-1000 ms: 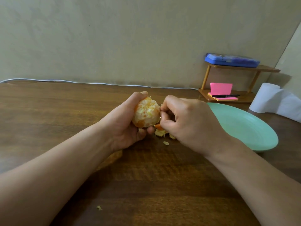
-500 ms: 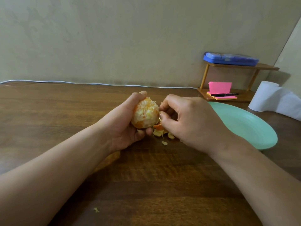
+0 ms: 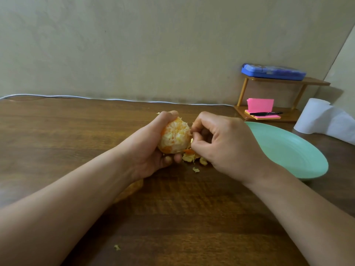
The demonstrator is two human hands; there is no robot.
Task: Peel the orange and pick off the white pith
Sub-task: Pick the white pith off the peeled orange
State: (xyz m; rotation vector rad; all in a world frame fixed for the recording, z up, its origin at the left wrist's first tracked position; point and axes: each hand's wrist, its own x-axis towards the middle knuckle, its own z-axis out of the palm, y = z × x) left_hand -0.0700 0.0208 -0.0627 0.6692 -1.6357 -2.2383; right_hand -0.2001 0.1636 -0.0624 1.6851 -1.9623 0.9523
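Note:
My left hand (image 3: 148, 150) cups a mostly peeled orange (image 3: 174, 138), which is pale with white pith and a few orange patches. My right hand (image 3: 224, 143) is at the orange's right side, thumb and forefinger pinched together against its surface on a bit of pith. Small scraps of peel and pith (image 3: 192, 158) lie on the wooden table (image 3: 57, 131) just under both hands. A larger piece of peel (image 3: 130, 191) shows partly from under my left forearm.
A mint-green plate (image 3: 292, 152) sits just right of my right hand. Behind it stand a small wooden shelf (image 3: 269, 112) with pink sticky notes, a pen and a blue case, and a white paper roll (image 3: 322, 118). A white cable runs along the wall.
My right hand's fingers have shifted slightly up the orange's right side, still pinching at it. The left hand and the orange have stayed nearly in place.

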